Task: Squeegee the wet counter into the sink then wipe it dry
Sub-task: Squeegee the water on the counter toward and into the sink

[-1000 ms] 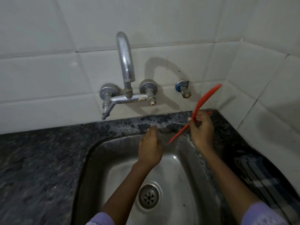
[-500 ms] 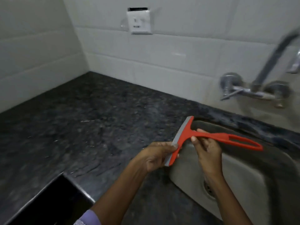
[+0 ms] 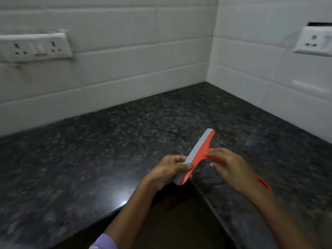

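Note:
A red squeegee with a grey rubber blade is held in the air above the inner corner of the dark speckled granite counter. My left hand pinches the near end of the blade. My right hand grips the red handle just behind the blade; the handle's loop end pokes out behind my right wrist. The blade points diagonally toward the far right. The sink is out of view.
White tiled walls meet in a corner at the back. A switch and socket board sits on the left wall and a socket on the right wall. The counter's front edge forms an L around a dark gap below.
The view has swung left, away from the sink and tap, to the counter corner. Both hands carried the squeegee along, with the same grips as half a second ago.

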